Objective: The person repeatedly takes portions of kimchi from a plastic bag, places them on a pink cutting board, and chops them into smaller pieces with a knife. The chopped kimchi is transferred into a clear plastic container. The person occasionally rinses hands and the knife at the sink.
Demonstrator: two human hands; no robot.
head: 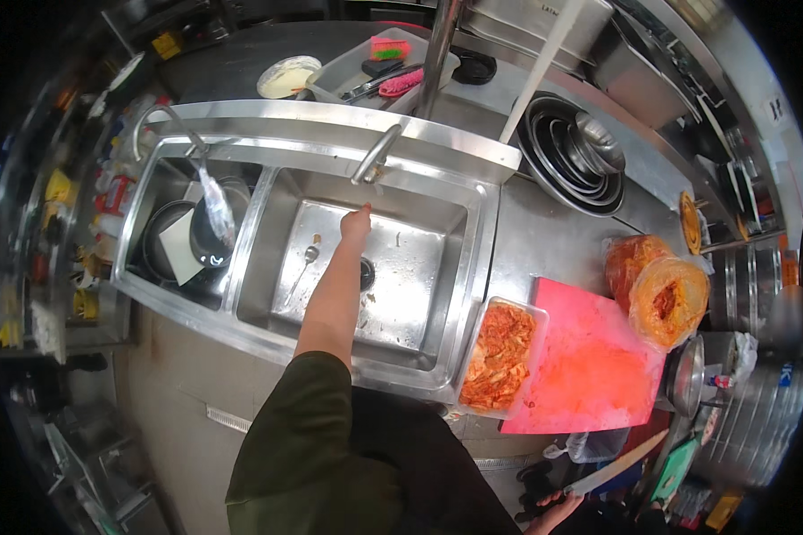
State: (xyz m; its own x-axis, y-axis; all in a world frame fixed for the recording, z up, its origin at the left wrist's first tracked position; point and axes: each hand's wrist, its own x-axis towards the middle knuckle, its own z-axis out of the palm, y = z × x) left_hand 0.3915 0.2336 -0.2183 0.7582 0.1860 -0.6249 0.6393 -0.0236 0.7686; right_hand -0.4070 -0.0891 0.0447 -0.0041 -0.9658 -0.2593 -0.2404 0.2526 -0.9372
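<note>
My left hand [357,224], at the end of an outstretched arm, is over the right basin of a steel double sink [488,221], just below the faucet spout [377,155]; whether its fingers hold anything is unclear. At the bottom right edge, my right hand [557,513] is shut on the handle of a large knife [615,465], its blade slanting up to the right. A plastic container of kimchi [498,354] stands beside the sink, against a red-stained pink cutting board [592,361]. Inside the right basin lie a spoon [310,253] and food scraps near the drain.
Water [215,204] appears to run into black bowls [207,234] in the left basin. Nested steel bowls [569,160] stand at the back right. Plastic-wrapped bowls [669,301] sit by the board. Behind the sink is a tub [348,60] with brushes and tongs.
</note>
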